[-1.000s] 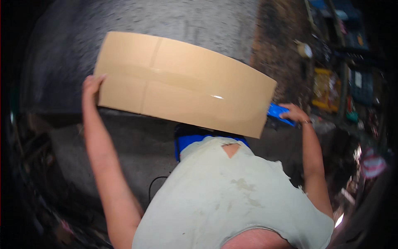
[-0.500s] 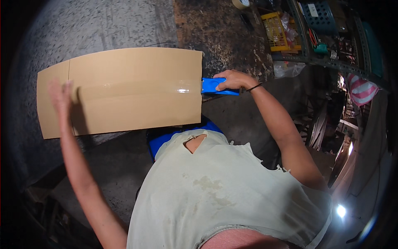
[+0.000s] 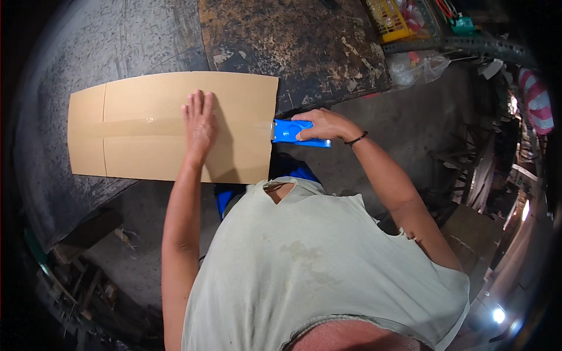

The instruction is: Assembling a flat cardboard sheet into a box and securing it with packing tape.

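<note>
left hand [image 3: 199, 124] flat, fingers spread on folded cardboard box [image 3: 146, 126] | right hand [image 3: 324, 124] fingers wrapped round blue tape dispenser [image 3: 295, 132] at box's right edge, arm bent

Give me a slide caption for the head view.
Left hand flat on cardboard box; right hand holds blue tape dispenser.

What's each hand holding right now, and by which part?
Right hand grips the blue tape dispenser by its handle, at the cardboard's right edge. Left hand holds nothing; it lies flat on the cardboard.

flattened brown carton [image 3: 146, 126] — taped seam | on grey worktable [image 3: 117, 41]
</note>
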